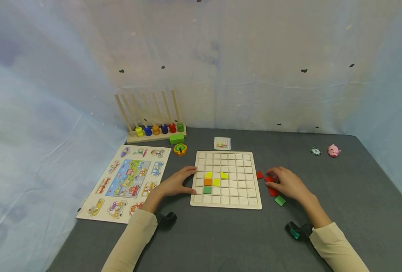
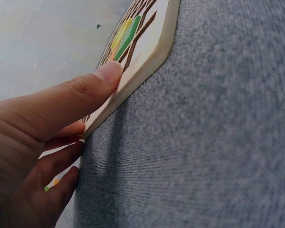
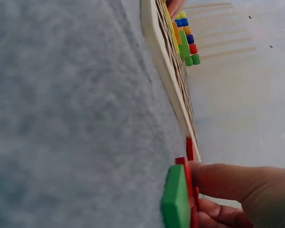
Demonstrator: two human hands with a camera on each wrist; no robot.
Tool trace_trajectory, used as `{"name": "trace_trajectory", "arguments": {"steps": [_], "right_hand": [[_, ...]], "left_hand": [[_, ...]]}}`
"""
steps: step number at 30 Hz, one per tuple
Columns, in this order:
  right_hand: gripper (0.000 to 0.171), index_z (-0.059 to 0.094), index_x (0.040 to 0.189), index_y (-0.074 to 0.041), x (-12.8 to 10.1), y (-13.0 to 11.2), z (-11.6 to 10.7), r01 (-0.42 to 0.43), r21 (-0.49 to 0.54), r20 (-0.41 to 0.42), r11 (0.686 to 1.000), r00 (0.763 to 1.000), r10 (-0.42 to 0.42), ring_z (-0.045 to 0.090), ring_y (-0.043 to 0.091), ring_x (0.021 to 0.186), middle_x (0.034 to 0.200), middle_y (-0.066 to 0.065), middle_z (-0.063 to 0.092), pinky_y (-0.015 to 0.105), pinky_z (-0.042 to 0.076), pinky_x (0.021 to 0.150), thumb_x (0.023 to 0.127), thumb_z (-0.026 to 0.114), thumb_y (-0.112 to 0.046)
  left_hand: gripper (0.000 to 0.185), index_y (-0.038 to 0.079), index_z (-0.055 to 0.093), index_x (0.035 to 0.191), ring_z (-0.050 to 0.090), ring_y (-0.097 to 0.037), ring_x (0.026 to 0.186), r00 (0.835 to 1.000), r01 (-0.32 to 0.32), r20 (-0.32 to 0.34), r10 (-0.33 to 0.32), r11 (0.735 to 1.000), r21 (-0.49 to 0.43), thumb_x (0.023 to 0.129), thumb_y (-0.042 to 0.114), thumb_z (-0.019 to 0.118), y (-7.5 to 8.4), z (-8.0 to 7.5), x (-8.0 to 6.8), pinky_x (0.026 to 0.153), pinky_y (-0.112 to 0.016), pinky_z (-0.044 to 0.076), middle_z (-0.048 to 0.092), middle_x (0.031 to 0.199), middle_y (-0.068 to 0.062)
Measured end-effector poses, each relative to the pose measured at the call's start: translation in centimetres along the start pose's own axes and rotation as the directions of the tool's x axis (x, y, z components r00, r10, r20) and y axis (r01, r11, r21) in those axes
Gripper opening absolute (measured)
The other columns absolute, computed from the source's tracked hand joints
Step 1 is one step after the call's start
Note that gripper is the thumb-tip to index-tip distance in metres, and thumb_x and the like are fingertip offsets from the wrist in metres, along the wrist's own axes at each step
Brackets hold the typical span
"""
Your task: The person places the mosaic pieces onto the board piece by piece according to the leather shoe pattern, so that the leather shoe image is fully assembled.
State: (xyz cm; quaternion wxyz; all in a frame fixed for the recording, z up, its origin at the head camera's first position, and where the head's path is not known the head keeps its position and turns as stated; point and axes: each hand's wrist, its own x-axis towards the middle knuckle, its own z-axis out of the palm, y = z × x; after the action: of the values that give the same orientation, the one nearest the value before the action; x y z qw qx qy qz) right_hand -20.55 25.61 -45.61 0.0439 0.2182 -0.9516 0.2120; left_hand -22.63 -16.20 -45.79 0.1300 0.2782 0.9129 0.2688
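The grid board (image 1: pixel 226 180) lies flat mid-worktop, steadied at its near-left edge by the left hand (image 1: pixel 177 183) with straight fingers, while the right hand (image 1: pixel 287 183) paws the red tiles (image 1: pixel 271 184) beside it, grip unclear; best pinch one cleanly.

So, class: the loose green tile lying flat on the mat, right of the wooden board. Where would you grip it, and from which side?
Pinch the green tile by two opposite edges, coming straight down from above. It is thin and lies flat on the grey mat, so only its edges give purchase. It lies apart from the red tiles under the right hand, leaving room for fingertips.
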Motion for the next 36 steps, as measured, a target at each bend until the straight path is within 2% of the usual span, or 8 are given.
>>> {"name": "trace_trajectory", "arguments": {"steps": [6, 14, 22, 31, 36], "right_hand": [[0.030, 0.066, 0.104, -0.001, 0.6, -0.5, 0.1, 0.095, 0.035, -0.037, 0.995, 0.995, -0.094, 0.056, 0.020, 0.077, 0.092, 0.008, 0.060, 0.036, 0.046, 0.065, 0.079, 0.075, -0.013], [0.031, 0.067, 0.107, -0.004, 1.9, -3.4, 0.6, 0.165, 0.117, -0.019, 0.979, 0.986, -0.164, 0.056, 0.020, 0.081, 0.095, 0.006, 0.059, 0.033, 0.047, 0.067, 0.078, 0.075, -0.014], [0.030, 0.066, 0.107, -0.005, 3.3, -7.2, 2.1, 0.293, 0.185, 0.007, 0.938, 0.954, -0.300, 0.058, 0.018, 0.082, 0.095, 0.004, 0.061, 0.032, 0.050, 0.069, 0.079, 0.074, -0.012], [0.024, 0.066, 0.098, -0.010, 4.4, -10.2, 4.5, 0.360, 0.253, 0.008, 0.898, 0.927, -0.374, 0.056, 0.013, 0.081, 0.093, -0.001, 0.062, 0.027, 0.048, 0.071, 0.079, 0.075, -0.020], [0.019, 0.068, 0.094, -0.010, 4.7, -11.5, 5.4, 0.398, 0.248, -0.006, 0.883, 0.912, -0.410, 0.056, 0.011, 0.081, 0.091, -0.001, 0.063, 0.027, 0.048, 0.071, 0.080, 0.075, -0.021]], "left_hand": [[0.080, 0.008, 0.038, 0.143, 0.028, -0.024, 0.136, 1.000, 0.000, 0.002, 0.000, 1.000, 0.004, 0.079, 0.041, 0.073, -0.1, 0.1, 0.0, 0.110, -0.044, 0.025, 0.030, 0.148, -0.006], [0.080, 0.008, 0.038, 0.142, 0.028, -0.023, 0.137, 1.000, -0.001, 0.003, 0.001, 1.000, -0.003, 0.079, 0.040, 0.073, 0.1, 0.0, 0.1, 0.110, -0.043, 0.025, 0.030, 0.148, -0.006], [0.080, 0.007, 0.038, 0.142, 0.028, -0.023, 0.137, 1.000, 0.004, 0.005, -0.004, 1.000, -0.009, 0.078, 0.040, 0.074, 0.0, 0.0, 0.1, 0.110, -0.043, 0.024, 0.030, 0.148, -0.006], [0.081, 0.007, 0.037, 0.143, 0.027, -0.024, 0.137, 1.000, 0.022, 0.016, -0.022, 1.000, -0.008, 0.079, 0.040, 0.074, 0.3, -0.1, 0.1, 0.110, -0.044, 0.024, 0.030, 0.148, -0.006], [0.081, 0.007, 0.037, 0.143, 0.028, -0.024, 0.136, 1.000, 0.014, 0.013, -0.014, 1.000, 0.000, 0.079, 0.039, 0.074, 0.3, -0.1, 0.1, 0.110, -0.044, 0.025, 0.030, 0.148, -0.007]]}}
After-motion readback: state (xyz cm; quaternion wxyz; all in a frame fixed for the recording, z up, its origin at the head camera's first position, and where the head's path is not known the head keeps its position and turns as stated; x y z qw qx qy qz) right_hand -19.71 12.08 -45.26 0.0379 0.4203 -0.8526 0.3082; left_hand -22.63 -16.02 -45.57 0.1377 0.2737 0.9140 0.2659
